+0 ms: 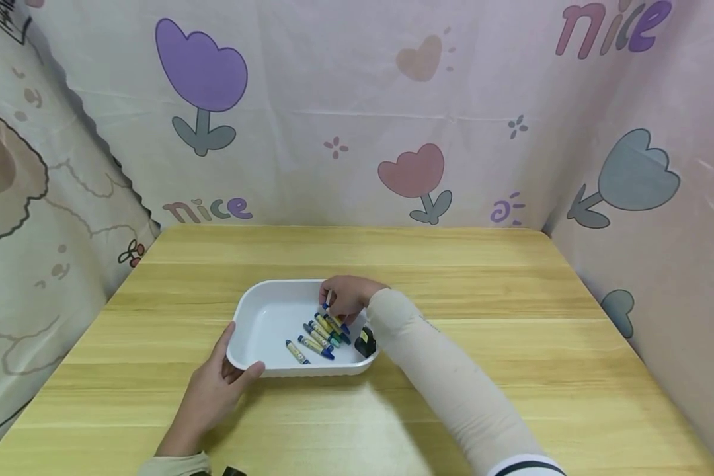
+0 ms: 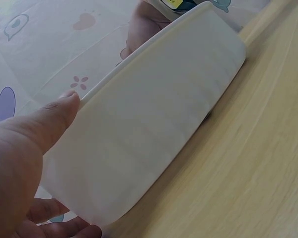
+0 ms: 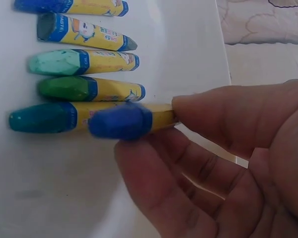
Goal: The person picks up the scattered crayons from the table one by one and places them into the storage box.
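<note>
A white plastic tray point(image 1: 256, 330) stands on the wooden table. My left hand point(image 1: 211, 390) grips its near left corner, thumb on the rim and fingers beneath the edge. Over the tray's right part, my right hand point(image 1: 350, 295) pinches a blue crayon point(image 3: 121, 121) between thumb and fingers. In the right wrist view, a teal crayon point(image 3: 42, 118), a green crayon point(image 3: 64, 88) and a mint crayon point(image 3: 59, 62) lie side by side just beyond the held one. A grey-green crayon point(image 3: 84, 29) and another blue crayon point(image 3: 42, 5) continue the row.
Near the tray's front wall lie a few more crayons point(image 1: 297, 352), set apart from the row. A black block with a yellow label point(image 1: 365, 342) shows below my right wrist. Behind the table point(image 1: 482, 277) hangs a printed cloth point(image 1: 309, 73), with more cloth at both sides.
</note>
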`<state>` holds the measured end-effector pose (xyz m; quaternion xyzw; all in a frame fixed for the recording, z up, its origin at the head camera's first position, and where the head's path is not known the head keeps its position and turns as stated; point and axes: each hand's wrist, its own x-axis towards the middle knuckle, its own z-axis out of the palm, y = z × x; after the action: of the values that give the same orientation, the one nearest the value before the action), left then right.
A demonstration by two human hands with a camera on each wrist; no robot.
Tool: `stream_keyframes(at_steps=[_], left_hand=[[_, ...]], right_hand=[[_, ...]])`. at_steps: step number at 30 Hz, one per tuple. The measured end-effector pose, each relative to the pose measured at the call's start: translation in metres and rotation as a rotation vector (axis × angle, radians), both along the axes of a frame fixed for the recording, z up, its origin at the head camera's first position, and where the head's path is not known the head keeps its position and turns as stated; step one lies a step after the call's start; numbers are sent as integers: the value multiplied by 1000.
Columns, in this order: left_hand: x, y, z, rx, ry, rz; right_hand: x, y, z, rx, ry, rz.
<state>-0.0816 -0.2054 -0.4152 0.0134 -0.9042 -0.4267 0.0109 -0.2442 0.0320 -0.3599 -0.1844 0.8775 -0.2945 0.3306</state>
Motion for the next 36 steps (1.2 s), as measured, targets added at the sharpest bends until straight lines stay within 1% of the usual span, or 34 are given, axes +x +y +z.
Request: stream_keyframes(at_steps=[3,6,8,11,14,18,23,32,36], left_hand=[[0,0,-1,0,3,0],[1,-1,-2,1,17,-1],[3,-1,-2,-8,25,0],[5,-2,-3,-26,30,5],[4,-2,-3,-35,29,6],[1,-1,-2,-25,25,-4],[-1,0,-1,-15,43,-13],[0,0,-1,-2,29,-12],[-1,0,0,-1,25,-9]], right_hand=[[1,-1,0,28,18,2],[1,-2,1,30,17,-9],[2,-2,1,1,2,-12],[3,0,5,-73,-17,-27],[2,4,12,-134,-7,-41],[-3,14,21,-163,25,-54],[-9,28,26,-181,56,-75],[-16,58,24,-229,49,-143],[-19,73,20,-238,75,-169]])
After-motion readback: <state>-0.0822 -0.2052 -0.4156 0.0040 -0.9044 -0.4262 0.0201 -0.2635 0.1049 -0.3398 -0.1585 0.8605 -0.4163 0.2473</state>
